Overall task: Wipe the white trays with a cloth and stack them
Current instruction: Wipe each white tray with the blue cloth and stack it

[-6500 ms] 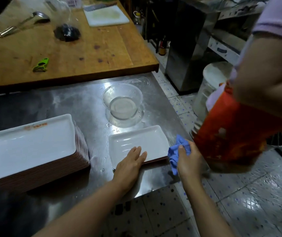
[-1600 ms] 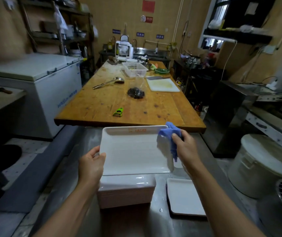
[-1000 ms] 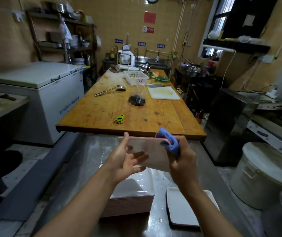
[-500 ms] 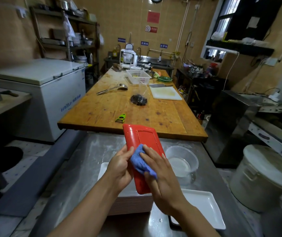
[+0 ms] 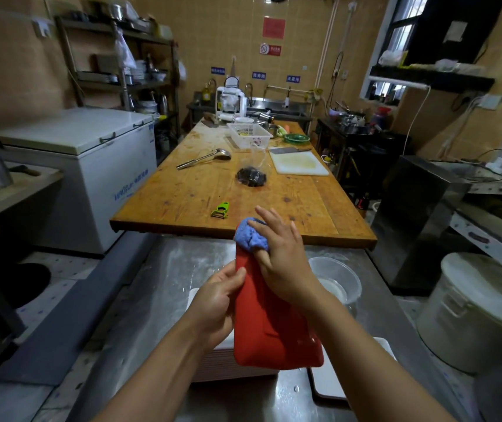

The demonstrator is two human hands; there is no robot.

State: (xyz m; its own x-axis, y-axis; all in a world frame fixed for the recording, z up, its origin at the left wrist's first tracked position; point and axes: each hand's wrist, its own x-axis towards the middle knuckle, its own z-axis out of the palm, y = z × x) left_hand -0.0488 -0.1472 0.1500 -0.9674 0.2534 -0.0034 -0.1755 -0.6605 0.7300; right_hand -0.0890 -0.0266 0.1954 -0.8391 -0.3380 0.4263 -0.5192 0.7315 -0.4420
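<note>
The steel bench point(image 5: 164, 287) runs forward from the viewer, with a stack of trays point(image 5: 222, 365) and a lone white tray point(image 5: 327, 382) low near its front edge. Above the stack the left hand point(image 5: 216, 309) grips the left edge of a tray point(image 5: 269, 327) held upright (red underside toward the camera). The right hand point(image 5: 283, 257) presses a blue cloth point(image 5: 251, 237) against its top edge, fingers spread. Just right sits a clear bowl point(image 5: 336, 278); beyond, the wooden bench point(image 5: 243, 190) is mostly bare at its near end.

Tray stack point(image 5: 213, 365) mostly behind hands and red tray point(image 5: 271, 330); wall signs point(image 5: 259, 75) illegible
</note>
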